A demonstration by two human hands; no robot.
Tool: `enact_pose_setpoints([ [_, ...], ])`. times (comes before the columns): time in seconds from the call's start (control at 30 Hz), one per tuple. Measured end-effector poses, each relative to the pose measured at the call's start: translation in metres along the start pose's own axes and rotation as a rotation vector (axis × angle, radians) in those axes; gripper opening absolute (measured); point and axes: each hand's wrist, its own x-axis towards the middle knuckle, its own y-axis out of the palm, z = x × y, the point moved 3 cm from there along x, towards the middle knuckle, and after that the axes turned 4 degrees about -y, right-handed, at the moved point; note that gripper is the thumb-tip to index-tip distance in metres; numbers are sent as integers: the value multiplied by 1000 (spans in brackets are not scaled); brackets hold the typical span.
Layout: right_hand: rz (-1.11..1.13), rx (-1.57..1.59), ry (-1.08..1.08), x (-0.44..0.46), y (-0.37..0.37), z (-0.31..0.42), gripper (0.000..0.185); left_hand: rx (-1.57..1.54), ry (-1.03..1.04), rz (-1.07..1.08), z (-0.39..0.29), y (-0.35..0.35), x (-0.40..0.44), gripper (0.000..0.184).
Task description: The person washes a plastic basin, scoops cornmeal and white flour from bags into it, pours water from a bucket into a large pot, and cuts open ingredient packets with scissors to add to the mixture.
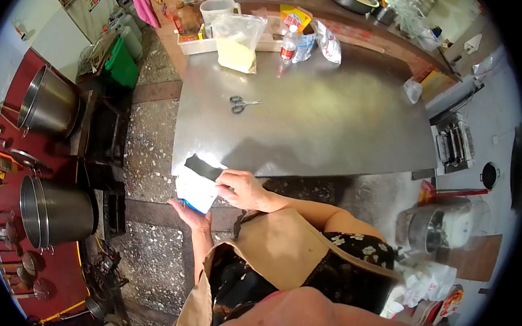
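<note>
A white bag (196, 187) with a dark opening and a blue lower edge is between my hands, just off the near left corner of the metal table (332, 149). My left hand (192, 215) supports it from below, fingers against its lower side. At its upper right edge, my right hand (240, 189) pinches the rim with thumb and fingers. What lies inside the bag cannot be made out. Scissors with dark handles (240, 104) lie on the table beyond my hands.
Along the table's far edge stand a clear bag of yellow powder (237, 51), a bottle with a red label (289, 43) and small packets (328, 42). Large steel pots (55, 211) are at the left. A steel container (427, 229) stands at the right.
</note>
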Motion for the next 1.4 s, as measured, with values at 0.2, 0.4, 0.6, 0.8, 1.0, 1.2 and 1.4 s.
enact_pose_setpoints([
  [0.2, -40, 433, 80, 83, -18, -42, 25, 212, -112, -66, -17, 30, 100, 67],
  [0.4, -389, 508, 349, 141, -70, -179, 19, 1, -320, 20, -29, 23, 196, 45],
  [0.6, -656, 286, 506, 163, -156, -255, 15, -195, -700, 195, 6, 36, 248, 41],
  [0.8, -900, -74, 411, 239, -255, -345, 42, -155, -927, 116, 46, 1, 305, 55],
  [1.0, -974, -504, 158, 343, -303, -432, 42, 262, -861, -90, 43, 56, 309, 55],
  [1.2, -185, -204, 337, 316, -260, -461, 21, 285, -805, -199, 43, 60, 305, 54],
  [1.4, -657, -653, 502, 364, -298, -478, 30, 275, -789, -204, 44, 61, 303, 53],
])
